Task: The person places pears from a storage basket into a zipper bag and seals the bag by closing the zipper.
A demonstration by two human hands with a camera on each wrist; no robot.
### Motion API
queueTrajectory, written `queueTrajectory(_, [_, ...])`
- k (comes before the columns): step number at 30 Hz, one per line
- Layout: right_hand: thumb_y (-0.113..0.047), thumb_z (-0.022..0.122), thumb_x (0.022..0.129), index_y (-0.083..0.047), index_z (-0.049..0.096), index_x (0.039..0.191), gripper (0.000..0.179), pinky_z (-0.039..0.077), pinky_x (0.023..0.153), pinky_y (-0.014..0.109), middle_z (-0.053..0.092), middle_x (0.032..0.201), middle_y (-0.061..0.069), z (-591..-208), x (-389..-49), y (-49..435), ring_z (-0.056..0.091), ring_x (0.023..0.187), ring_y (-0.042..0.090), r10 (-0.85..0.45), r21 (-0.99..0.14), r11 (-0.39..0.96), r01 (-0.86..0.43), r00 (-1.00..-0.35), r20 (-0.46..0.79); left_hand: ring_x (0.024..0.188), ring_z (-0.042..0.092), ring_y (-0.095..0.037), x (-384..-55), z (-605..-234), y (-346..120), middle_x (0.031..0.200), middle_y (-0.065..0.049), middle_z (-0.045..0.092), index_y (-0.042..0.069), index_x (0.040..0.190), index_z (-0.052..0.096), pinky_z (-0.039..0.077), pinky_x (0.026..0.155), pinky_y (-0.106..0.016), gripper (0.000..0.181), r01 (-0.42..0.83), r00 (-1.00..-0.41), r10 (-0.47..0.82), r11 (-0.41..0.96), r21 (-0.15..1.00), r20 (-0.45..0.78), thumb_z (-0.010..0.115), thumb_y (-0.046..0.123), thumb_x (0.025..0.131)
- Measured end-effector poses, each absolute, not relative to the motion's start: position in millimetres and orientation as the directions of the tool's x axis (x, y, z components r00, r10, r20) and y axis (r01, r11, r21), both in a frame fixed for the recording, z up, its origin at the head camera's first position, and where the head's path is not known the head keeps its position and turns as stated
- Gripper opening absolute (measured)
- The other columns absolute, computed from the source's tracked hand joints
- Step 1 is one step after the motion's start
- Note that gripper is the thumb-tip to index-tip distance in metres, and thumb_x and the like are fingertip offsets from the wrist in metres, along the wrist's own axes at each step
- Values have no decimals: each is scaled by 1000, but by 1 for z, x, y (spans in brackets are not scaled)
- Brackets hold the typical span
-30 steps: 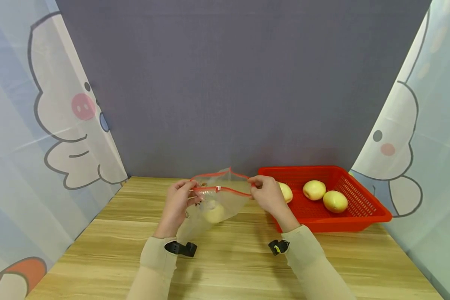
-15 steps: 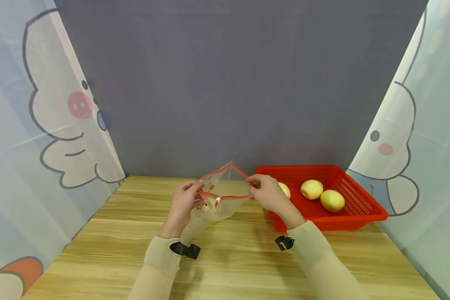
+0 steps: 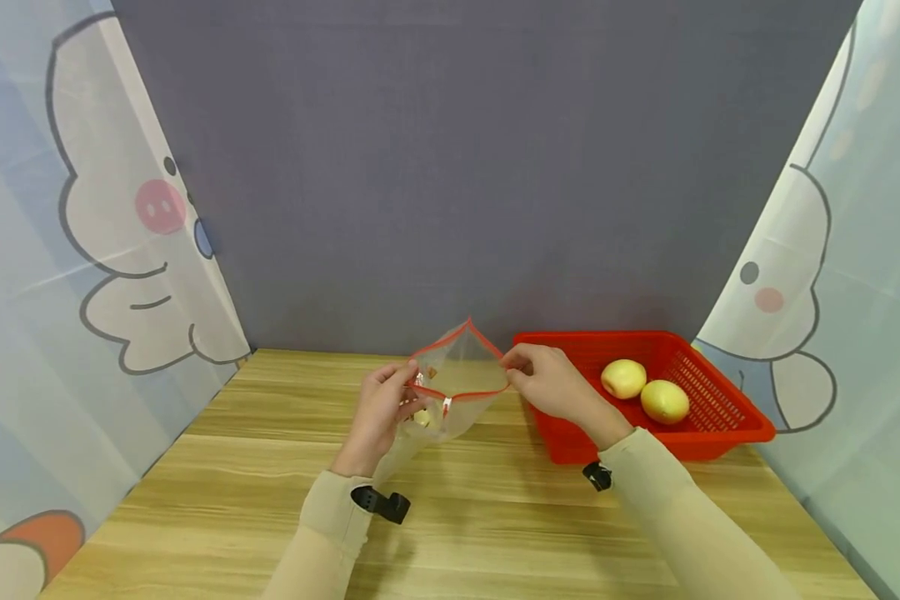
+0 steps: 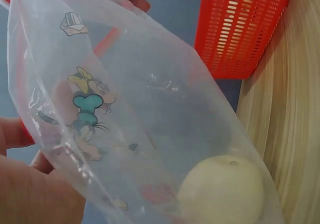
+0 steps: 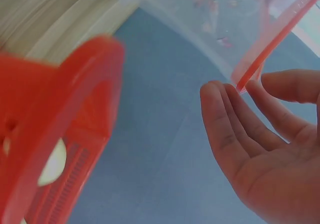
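Observation:
Between both hands is a clear plastic zip bag (image 3: 461, 415) with a red-edged mouth spread wide. It has cartoon prints and a small white piece (image 3: 446, 405) on the front edge. My left hand (image 3: 381, 408) grips the left side of the mouth, thumb over the red edge. My right hand (image 3: 551, 385) pinches the right corner lightly between thumb and index fingertips; its other fingers (image 5: 220, 119) are stretched out in the right wrist view. A pale yellow round fruit (image 4: 222, 191) with a small dimple lies low inside the bag, mostly hidden by the left hand in the head view.
A red slotted plastic basket (image 3: 645, 448) stands at the right on the wood-grain table (image 3: 465, 533). Two pale yellow fruits, one farther left (image 3: 624, 379) and one nearer (image 3: 665, 402), show in it. A dark grey cloth (image 3: 450, 167) hangs behind, with cartoon curtains at both sides.
The bag's mouth has been pulled wider, its far edge rising to a peak. Both hands and the bag have shifted slightly right, and the right hand now covers a fruit in the basket.

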State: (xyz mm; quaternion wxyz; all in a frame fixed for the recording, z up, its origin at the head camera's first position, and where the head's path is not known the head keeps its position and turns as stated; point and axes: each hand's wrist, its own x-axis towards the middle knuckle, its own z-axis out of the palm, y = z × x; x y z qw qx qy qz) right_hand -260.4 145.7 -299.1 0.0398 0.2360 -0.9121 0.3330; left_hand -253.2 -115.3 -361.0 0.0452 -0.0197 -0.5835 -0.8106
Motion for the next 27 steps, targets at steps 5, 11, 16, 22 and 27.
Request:
queueTrajectory(5, [-12,56,100,-5,66,125,27,55,89,48,68,118,11,-297,-266,156,64,106,28,-394,-527,722,-448,-893,218,63,63,-18,-255,-362,-115,80,-8,57,-7,96,61,61,64,-28,26,94,-995,-45,-330,939,84,58,18,105])
queueTrajectory(11, [-21,60,98,-2,62,131,39,51,98,54,65,129,17,-298,-273,172,61,118,36,-372,-445,784,-433,-901,223,64,63,-17,-254,-360,-116,84,-8,58,-6,96,60,61,64,-27,25,90,-996,-47,-322,942,79,57,17,106])
queueTrajectory(16, [-38,61,97,-1,52,145,60,39,110,62,52,147,20,-300,-277,187,46,135,44,-366,-362,837,-410,-912,187,65,61,-15,-253,-359,-116,100,-14,60,-8,102,59,62,67,-29,24,82,-997,-36,-337,938,74,56,16,105])
queueTrajectory(22, [-57,58,97,-1,37,155,83,27,114,68,35,158,26,-296,-282,198,28,145,51,-367,-318,866,-386,-922,123,64,60,-15,-253,-360,-115,98,-14,61,-6,100,61,62,67,-30,22,80,-997,-32,-337,938,74,56,15,105])
queueTrajectory(27, [-67,54,96,-7,27,161,92,22,115,71,20,164,27,-289,-290,205,18,149,50,-328,-356,871,-339,-940,94,65,62,-15,-253,-360,-113,113,-18,64,-8,109,61,61,66,-27,26,74,-997,-14,-324,943,74,58,18,105])
